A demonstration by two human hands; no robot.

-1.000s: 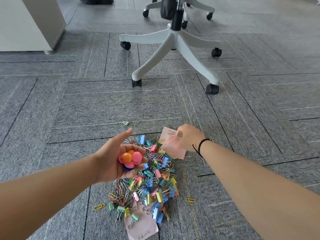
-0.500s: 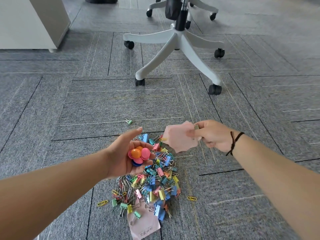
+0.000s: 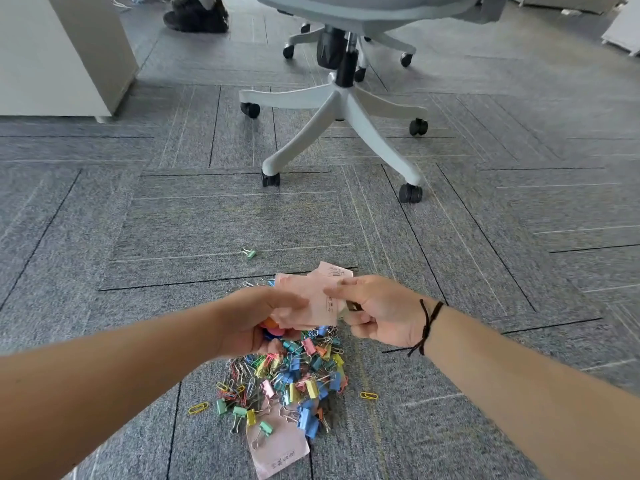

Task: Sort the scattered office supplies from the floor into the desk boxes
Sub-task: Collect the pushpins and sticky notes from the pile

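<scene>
A heap of coloured binder clips and paper clips [image 3: 298, 375] lies on the grey carpet. Just above the heap, my left hand [image 3: 256, 320] cups several round coloured magnets [image 3: 273, 330], and its thumb presses on pink sticky notes [image 3: 311, 296]. My right hand [image 3: 377, 310] pinches the same pink notes from the right side. Another pink note [image 3: 280, 448] lies under the near end of the heap. A lone green binder clip [image 3: 248, 253] sits farther out on the carpet.
A white office chair base [image 3: 343, 112] on castors stands ahead. A white cabinet [image 3: 65, 53] is at the far left, with someone's dark shoes [image 3: 195, 17] beyond it. Loose yellow paper clips [image 3: 198, 408] lie beside the heap.
My right hand lifted the pink notes off the floor and carried them left to my left hand. My left thumb has come down onto them over the magnets.
</scene>
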